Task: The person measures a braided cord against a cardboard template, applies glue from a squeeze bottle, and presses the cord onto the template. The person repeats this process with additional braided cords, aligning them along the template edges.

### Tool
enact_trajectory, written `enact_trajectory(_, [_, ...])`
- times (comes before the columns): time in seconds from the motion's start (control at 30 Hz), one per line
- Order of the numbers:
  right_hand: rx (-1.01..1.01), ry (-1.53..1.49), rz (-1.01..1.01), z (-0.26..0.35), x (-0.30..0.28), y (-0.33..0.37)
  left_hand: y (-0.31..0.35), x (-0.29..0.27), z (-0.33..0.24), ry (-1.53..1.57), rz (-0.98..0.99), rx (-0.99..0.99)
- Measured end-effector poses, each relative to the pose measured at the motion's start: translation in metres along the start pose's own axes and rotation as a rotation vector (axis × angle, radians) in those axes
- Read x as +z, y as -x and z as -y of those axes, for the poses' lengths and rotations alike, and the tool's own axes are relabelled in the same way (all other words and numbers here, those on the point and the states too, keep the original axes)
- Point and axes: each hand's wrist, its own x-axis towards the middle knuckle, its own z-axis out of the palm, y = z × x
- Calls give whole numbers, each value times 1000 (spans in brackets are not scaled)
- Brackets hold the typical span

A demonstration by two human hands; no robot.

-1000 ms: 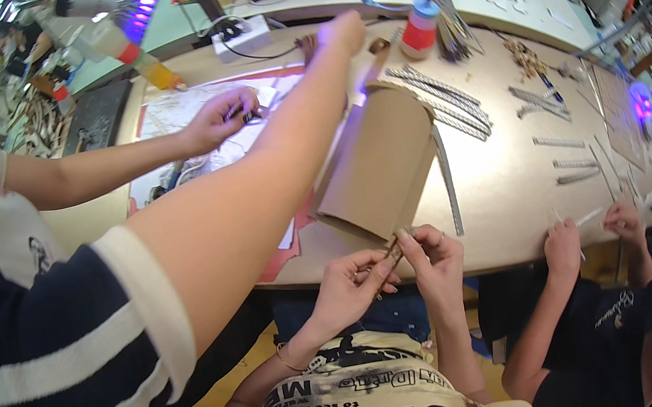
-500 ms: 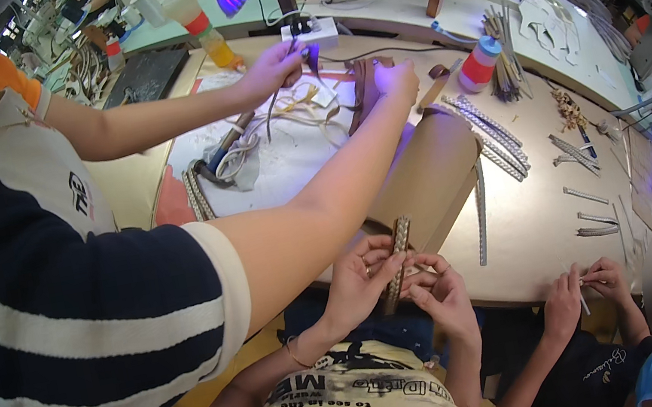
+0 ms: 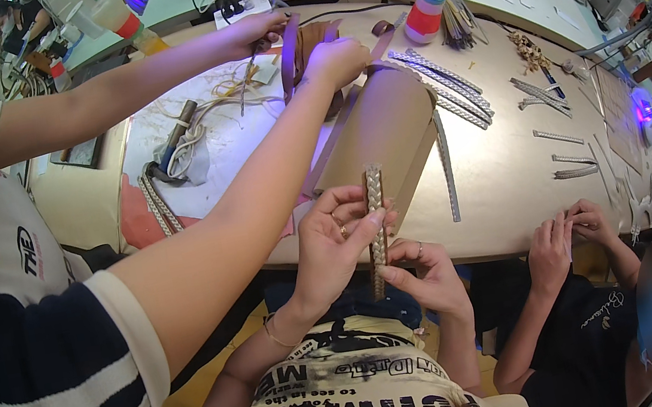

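A short braided strap (image 3: 374, 190), pale grey-beige with brown edges, stands nearly upright before my chest. My left hand (image 3: 331, 242) is closed round its middle, thumb lying across the braid. Lower down, my right hand (image 3: 430, 276) pinches the strap near its bottom end between thumb and fingers. Just beyond my hands lies a large brown rolled or curved panel (image 3: 376, 138) on the table. A co-worker in a striped navy sleeve reaches in from the left, one hand (image 3: 336, 62) on brown strips (image 3: 291, 53), the other hand (image 3: 257, 32) beside them.
Braided straps (image 3: 455, 93) lie on the table (image 3: 507, 189) to the right, with shorter pieces (image 3: 574, 164) beyond. A red-banded bottle (image 3: 425, 16) stands at the back. A hammer (image 3: 165, 158) lies left among cords. Another co-worker's hands (image 3: 556, 246) are at the near right.
The view has shifted, so the table sits further left. My right hand has moved down to the strap's lower end, and the strap stands more upright. The left co-worker's brown strips are raised.
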Motion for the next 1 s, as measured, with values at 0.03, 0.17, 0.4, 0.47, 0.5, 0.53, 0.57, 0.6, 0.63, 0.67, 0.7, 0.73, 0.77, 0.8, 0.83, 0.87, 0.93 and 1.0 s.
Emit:
enact_trajectory(0.03, [-5,-12,-2,1,-1,1,-3,2,0,10,11,4])
enact_trajectory(0.17, [1,-80,-7,6,-7,3,-9,10,1,47,18,14])
enact_trajectory(0.4, [-60,-101,-27,9,-10,3,-13,13,-1,77,20,-50])
enact_trajectory(0.47, [-55,-74,-29,10,-11,3,-14,12,-1,107,11,-68])
enact_trajectory(0.5, [-52,-60,-29,10,-12,3,-14,12,-1,124,7,-70])
enact_trajectory(0.53, [-46,-64,-27,9,-12,3,-14,12,-1,141,4,-70])
enact_trajectory(0.57, [-39,-67,-26,9,-13,2,-14,12,-1,151,3,-68])
enact_trajectory(0.6, [-32,-71,-25,8,-14,2,-14,12,0,160,1,-66])
enact_trajectory(0.63, [-33,-75,-21,8,-14,1,-14,12,0,170,0,-64])
enact_trajectory(0.67, [-35,-78,-16,7,-15,1,-13,11,1,171,-5,-67])
enact_trajectory(0.7, [-35,-81,-9,6,-15,0,-13,10,1,173,-12,-70])
enact_trajectory(0.73, [-30,-79,-9,4,-16,-1,-13,9,2,175,-19,-72])
enact_trajectory(0.77, [-25,-77,-8,3,-16,-1,-13,7,4,167,-20,-65])
enact_trajectory(0.8, [-20,-75,-6,1,-17,-2,-12,5,5,159,-21,-57])
enact_trajectory(0.83, [0,-73,-1,-2,-17,-2,-12,3,7,151,-24,-48])
enact_trajectory(0.87, [20,-71,5,-4,-18,-3,-11,-1,8,143,-23,-47])
enact_trajectory(0.93, [73,-52,17,-9,-20,-4,-6,-11,12,128,-24,-43])
enact_trajectory(1.0, [135,-17,30,-15,-23,-6,1,-24,14,130,-120,-90])
